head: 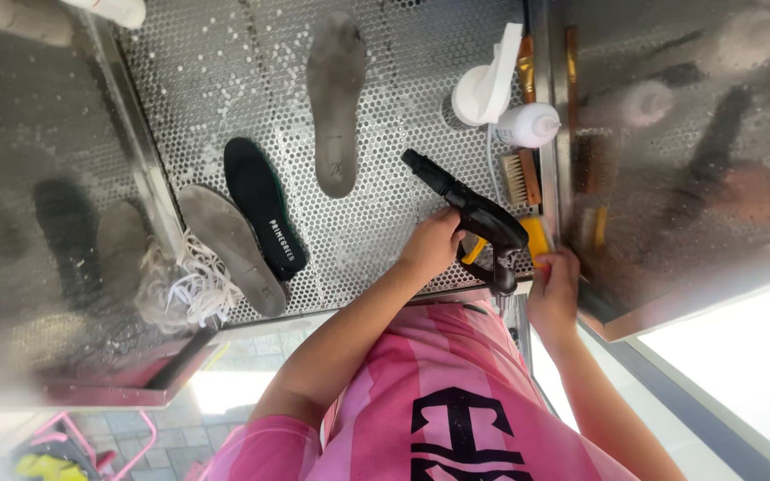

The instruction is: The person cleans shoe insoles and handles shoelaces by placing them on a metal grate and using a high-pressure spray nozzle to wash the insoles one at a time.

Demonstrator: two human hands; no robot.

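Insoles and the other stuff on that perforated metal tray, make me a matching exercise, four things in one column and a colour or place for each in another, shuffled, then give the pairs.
Things:
1. spray gun
2. laces
3. bottle
4. middle insole

Descriptions:
A. white tangle at the tray's near left corner
B. black, lying between two grey insoles
C. black, held in the left hand
D. white, lying on its side by the brushes

Pairs: 1-C, 2-A, 3-D, 4-B
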